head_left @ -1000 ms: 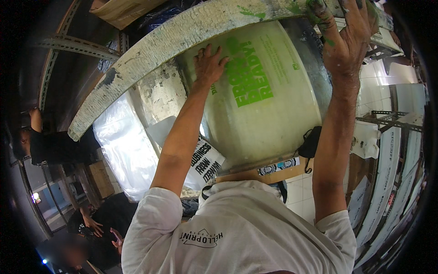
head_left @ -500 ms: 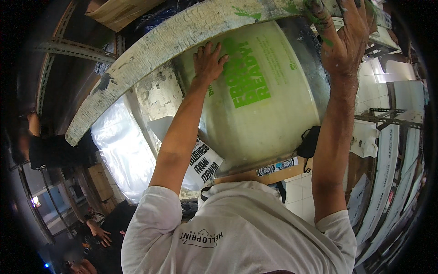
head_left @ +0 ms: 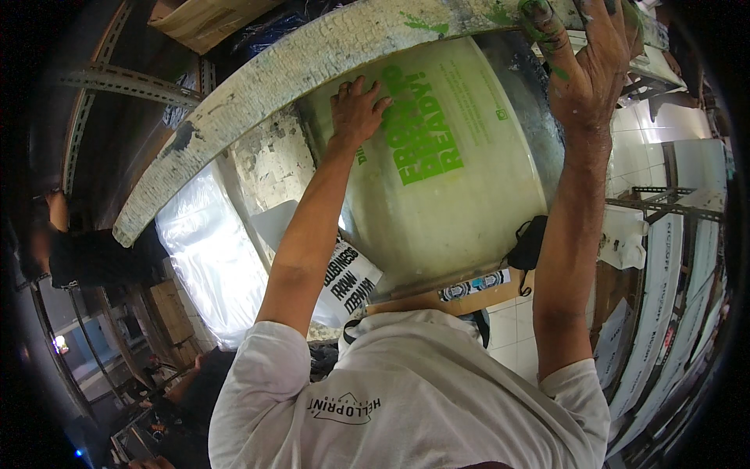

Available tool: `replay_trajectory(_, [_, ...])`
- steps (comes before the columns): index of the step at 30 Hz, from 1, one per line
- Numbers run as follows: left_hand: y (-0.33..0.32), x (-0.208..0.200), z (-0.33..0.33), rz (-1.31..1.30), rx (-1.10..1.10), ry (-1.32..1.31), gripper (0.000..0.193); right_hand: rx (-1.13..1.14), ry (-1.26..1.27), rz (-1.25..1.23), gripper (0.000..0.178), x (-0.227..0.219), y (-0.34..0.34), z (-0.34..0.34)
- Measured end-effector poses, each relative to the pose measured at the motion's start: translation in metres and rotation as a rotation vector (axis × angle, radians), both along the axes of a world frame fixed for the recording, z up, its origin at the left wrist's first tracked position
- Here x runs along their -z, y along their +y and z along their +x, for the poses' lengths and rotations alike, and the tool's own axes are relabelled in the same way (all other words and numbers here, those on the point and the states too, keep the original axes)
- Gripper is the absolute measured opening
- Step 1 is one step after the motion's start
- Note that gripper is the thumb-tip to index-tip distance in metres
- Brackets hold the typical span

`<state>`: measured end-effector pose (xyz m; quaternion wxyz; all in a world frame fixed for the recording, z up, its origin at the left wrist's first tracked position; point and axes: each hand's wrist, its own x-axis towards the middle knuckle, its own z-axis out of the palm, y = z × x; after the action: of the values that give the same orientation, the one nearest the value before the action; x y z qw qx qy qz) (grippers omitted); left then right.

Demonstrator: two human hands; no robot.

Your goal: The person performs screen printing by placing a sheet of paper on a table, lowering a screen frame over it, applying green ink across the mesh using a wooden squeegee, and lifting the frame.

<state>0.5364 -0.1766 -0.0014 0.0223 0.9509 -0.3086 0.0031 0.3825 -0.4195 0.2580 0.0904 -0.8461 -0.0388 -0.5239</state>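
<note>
A translucent plastic bag (head_left: 453, 227) with green lettering lies spread out in front of me. My left hand (head_left: 358, 109) rests on it near its far left part, palm down, with fingers extended beside the lettering. Across the top arches the pale, crackled bar of what looks like a screen-printing frame (head_left: 297, 66), smeared with green ink and raised above the bag. At its right end my right hand (head_left: 586, 70), stained green, grips the bar. Some of its fingertips are cut off by the picture's upper edge.
Clear plastic bags (head_left: 207, 250) are stacked left of the work surface, beside a white sheet with black lettering (head_left: 344, 281). A black strapped item (head_left: 529, 242) hangs at the near right corner. Metal racking (head_left: 141, 86) stands at left, where other people are; flat boxes (head_left: 656, 313) line the right.
My hands and the raised frame stay almost still. At the lower left, another person's arm has shifted, and their spread hand no longer shows in the same place.
</note>
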Motion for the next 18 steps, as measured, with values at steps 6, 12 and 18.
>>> replay_trajectory(6, [0.006, -0.002, -0.006, 0.002, 0.005, 0.030, 0.051, -0.003, 0.010, 0.018, 0.065, 0.002, 0.002, -0.001])
replay_trajectory(12, [0.012, -0.003, -0.010, -0.103, 0.048, 0.031, 0.045, -0.493, -0.242, 0.502, 0.065, 0.015, -0.012, 0.022])
replay_trajectory(18, [0.016, -0.001, -0.013, -0.163, 0.067, 0.089, 0.040, -0.082, -0.094, 0.039, 0.065, 0.008, 0.001, 0.007])
